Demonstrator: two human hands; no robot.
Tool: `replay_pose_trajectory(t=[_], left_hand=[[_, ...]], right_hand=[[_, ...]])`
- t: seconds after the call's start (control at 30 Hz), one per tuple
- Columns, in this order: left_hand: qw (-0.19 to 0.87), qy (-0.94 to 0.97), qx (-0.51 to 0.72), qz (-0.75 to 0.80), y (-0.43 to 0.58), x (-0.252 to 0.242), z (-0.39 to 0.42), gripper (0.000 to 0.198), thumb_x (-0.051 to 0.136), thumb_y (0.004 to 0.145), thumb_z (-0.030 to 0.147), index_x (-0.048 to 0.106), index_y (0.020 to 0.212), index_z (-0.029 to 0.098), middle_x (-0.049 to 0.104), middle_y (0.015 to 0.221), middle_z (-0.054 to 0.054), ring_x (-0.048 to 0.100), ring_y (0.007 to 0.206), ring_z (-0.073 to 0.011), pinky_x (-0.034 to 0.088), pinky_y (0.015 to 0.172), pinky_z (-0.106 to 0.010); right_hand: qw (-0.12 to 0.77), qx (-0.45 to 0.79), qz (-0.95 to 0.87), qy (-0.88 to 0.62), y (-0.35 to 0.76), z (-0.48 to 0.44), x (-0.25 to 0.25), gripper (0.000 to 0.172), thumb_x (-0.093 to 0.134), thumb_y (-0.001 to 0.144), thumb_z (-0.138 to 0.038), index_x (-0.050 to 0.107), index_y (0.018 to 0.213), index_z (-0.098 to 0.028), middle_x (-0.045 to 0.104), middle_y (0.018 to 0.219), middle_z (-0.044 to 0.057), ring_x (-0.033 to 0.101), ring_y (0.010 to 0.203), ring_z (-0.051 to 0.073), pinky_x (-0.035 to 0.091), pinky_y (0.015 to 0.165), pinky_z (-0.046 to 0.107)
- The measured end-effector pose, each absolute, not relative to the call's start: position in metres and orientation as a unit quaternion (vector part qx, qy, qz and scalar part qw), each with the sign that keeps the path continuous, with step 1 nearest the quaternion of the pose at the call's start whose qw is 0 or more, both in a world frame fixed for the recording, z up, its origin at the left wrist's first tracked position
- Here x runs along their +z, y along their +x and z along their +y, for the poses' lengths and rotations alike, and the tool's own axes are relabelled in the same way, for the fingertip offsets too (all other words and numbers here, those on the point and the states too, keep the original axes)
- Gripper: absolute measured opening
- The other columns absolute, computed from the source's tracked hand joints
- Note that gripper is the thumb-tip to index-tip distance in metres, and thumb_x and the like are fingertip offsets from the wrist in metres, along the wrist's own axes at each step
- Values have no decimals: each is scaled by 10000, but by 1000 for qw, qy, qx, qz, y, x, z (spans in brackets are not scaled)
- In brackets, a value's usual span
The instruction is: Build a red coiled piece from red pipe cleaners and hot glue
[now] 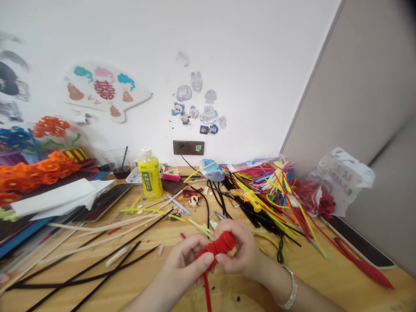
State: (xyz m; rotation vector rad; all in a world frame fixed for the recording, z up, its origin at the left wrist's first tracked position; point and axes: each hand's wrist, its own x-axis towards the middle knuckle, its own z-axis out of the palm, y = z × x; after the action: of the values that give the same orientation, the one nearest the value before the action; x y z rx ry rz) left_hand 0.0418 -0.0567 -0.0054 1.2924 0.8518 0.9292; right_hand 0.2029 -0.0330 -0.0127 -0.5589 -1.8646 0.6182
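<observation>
A tightly wound coil of red pipe cleaner (217,247) sits between my two hands, low in the middle of the view. A straight red stem (207,292) hangs down from it towards the bottom edge. My left hand (185,264) pinches the coil's left side, and my right hand (240,247) grips its right side. Their fingers cover part of the coil. A silver bracelet (289,288) circles my right wrist.
Loose black pipe cleaners (91,268) and pale sticks lie across the wooden table (325,277). A heap of multicoloured pipe cleaners (266,195) and a yellow glue gun (250,199) are ahead on the right. A yellow bottle (150,175) stands at the back, near orange pipe-cleaner flowers (32,177).
</observation>
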Motion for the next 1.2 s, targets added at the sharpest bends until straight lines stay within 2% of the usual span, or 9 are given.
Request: replay_pose_trajectory(t=[0.2, 0.33, 0.57, 0.77, 0.93, 1.2], left_hand=[[452, 700, 393, 389, 39, -3, -60, 211, 578, 746, 357, 623, 752, 151, 596, 660, -15, 514, 611, -152, 399, 572, -242], [362, 738, 389, 416, 38, -5, -63, 205, 515, 787, 339, 617, 813, 164, 639, 712, -44, 568, 657, -188, 427, 597, -266], [267, 778, 395, 409, 36, -10, -62, 127, 533, 800, 251, 604, 888, 193, 665, 762, -29, 595, 670, -172, 457, 614, -251], [187, 809, 412, 375, 34, -13, -63, 146, 526, 812, 174, 559, 946, 221, 658, 807, -11, 614, 713, -154, 481, 647, -223], [148, 819, 407, 376, 35, -11, -66, 185, 529, 806, 127, 527, 963, 225, 651, 814, -11, 619, 726, -155, 492, 660, -222], [102, 826, 417, 366, 34, -17, -64, 179, 527, 816, 147, 526, 971, 234, 643, 816, -19, 610, 728, -175, 491, 678, -252]], right_hand=[[513, 255, -777, -262, 202, -37, -12, 160, 560, 646, -216, 484, 787, -223, 500, 673, -18, 477, 600, 138, 403, 576, 251], [498, 258, -782, -271, 203, -37, -12, 183, 554, 648, -206, 486, 817, -226, 510, 694, -14, 490, 629, 144, 413, 592, 258], [509, 262, -773, -274, 204, -38, -17, 187, 570, 661, -187, 511, 833, -229, 525, 710, -15, 502, 654, 148, 413, 614, 264], [526, 307, -743, -278, 199, -42, -19, 137, 560, 694, -174, 514, 806, -235, 524, 712, -22, 501, 685, 147, 410, 651, 267], [539, 331, -720, -287, 194, -46, -17, 167, 538, 684, -123, 501, 807, -230, 528, 755, -13, 505, 728, 150, 417, 678, 268], [542, 380, -686, -301, 189, -49, -15, 177, 525, 673, -110, 501, 805, -224, 524, 771, 0, 510, 744, 153, 426, 671, 262]])
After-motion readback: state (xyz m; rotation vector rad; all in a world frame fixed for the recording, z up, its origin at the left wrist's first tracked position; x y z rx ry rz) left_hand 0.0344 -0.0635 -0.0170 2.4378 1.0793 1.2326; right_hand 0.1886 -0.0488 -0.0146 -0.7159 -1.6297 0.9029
